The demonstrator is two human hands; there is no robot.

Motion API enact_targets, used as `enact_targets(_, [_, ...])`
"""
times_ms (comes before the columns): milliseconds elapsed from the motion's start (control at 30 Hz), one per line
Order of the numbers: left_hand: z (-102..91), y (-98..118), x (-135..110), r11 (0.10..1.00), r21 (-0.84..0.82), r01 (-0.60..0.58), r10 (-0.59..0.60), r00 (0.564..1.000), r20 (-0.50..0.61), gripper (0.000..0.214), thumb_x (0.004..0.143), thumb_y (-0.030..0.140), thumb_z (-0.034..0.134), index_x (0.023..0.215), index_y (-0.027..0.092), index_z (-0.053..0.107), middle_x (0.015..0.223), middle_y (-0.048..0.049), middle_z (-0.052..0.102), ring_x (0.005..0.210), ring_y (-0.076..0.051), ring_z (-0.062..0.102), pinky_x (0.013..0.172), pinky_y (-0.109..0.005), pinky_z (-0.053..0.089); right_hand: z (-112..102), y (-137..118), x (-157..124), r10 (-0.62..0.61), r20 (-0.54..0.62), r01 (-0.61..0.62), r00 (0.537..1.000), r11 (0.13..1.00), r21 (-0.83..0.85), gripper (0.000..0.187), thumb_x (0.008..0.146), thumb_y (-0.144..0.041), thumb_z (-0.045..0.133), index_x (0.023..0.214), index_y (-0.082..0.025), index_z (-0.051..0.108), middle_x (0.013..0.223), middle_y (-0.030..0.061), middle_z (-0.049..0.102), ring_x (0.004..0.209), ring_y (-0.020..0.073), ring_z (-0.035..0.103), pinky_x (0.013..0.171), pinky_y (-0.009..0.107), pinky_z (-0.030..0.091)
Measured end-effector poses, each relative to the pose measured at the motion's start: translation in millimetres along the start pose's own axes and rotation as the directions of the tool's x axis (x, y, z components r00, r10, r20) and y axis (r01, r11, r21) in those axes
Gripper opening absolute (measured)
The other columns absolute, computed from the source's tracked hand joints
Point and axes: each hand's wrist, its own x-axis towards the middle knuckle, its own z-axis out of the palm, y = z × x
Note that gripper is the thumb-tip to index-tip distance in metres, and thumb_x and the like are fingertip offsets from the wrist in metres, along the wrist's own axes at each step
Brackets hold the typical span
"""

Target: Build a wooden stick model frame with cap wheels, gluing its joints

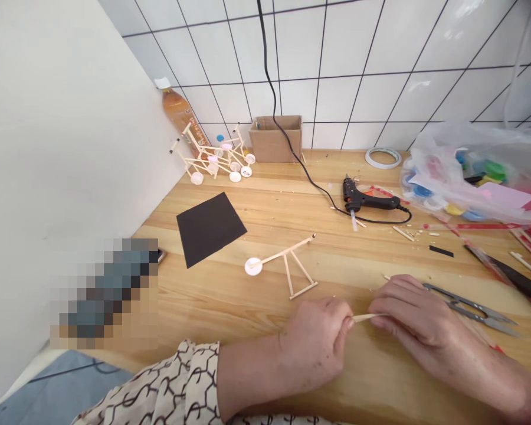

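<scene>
1. The left hand (318, 345) lies near the front edge of the wooden table (230, 301). Its fingertips are pinched together on one end of a thin wooden stick (365, 317).
2. The right hand (413, 319) is just to the right, fingers closed on the other end of the same stick. The stick spans the small gap between the two hands, low over the tabletop; whether it touches the wood is hard to tell.
3. A pair of metal snips (475, 310) lies on the table partly under the right hand, with the blades pointing right.
4. Just beyond the hands lies a stick frame (292, 265) with a white cap (253, 266) on its left end.
5. Farther left is a black square sheet (210, 227).
6. Beyond the right hand, a black glue gun (367, 200) lies on its side.
7. Along the far edge are a cardboard box (277, 139), a tape roll (383, 157) and more stick models (216, 159) beside an orange bottle (179, 112). A plastic bag (478, 171) of coloured bits sits at the right.
</scene>
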Motion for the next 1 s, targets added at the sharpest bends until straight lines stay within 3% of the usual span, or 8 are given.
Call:
enact_targets(333, [4.7,2.1,-0.6,0.941,0.306,-0.144,0.114,0.987,0.115,0.016,0.086,0.015,0.036,0.08,0.014,0.051,0.077,-0.0059,0.061,0.063,-0.019,0.055,0.055,-0.031,0.044,4.1,-1.4,-3.7,0.015,0.063,-0.01,0.998,0.997,-0.079,0.017,0.09,-0.013,0.044,0.082,-0.018,0.058,0.073,0.0028,0.057,0.073,0.0165,0.049,0.071,0.036,0.036])
enact_targets(700, [12.3,-1.2,-4.2,0.829,0.495,-0.261,0.26,0.963,0.072,0.007,0.078,0.012,0.041,0.079,0.014,0.049,0.071,-0.0074,0.054,0.062,-0.021,0.052,0.05,-0.032,0.046,8.7,-2.7,-1.1,-0.018,0.019,0.02,1.0,0.995,-0.093,0.018,0.089,-0.011,0.045,0.079,-0.017,0.058,0.07,0.0028,0.055,0.07,0.0161,0.047,0.068,0.035,0.033])
enact_targets(1000, [17.7,-4.4,-4.3,0.759,0.589,-0.277,0.336,0.942,0.01,0.009,0.08,0.008,0.04,0.078,0.014,0.046,0.07,-0.006,0.05,0.064,-0.02,0.052,0.05,-0.031,0.043,18.8,3.8,-3.7,-0.061,0.011,0.062,0.998,0.987,-0.146,0.018,0.087,-0.009,0.045,0.077,-0.017,0.059,0.069,0.0032,0.055,0.068,0.0161,0.044,0.067,0.034,0.033])
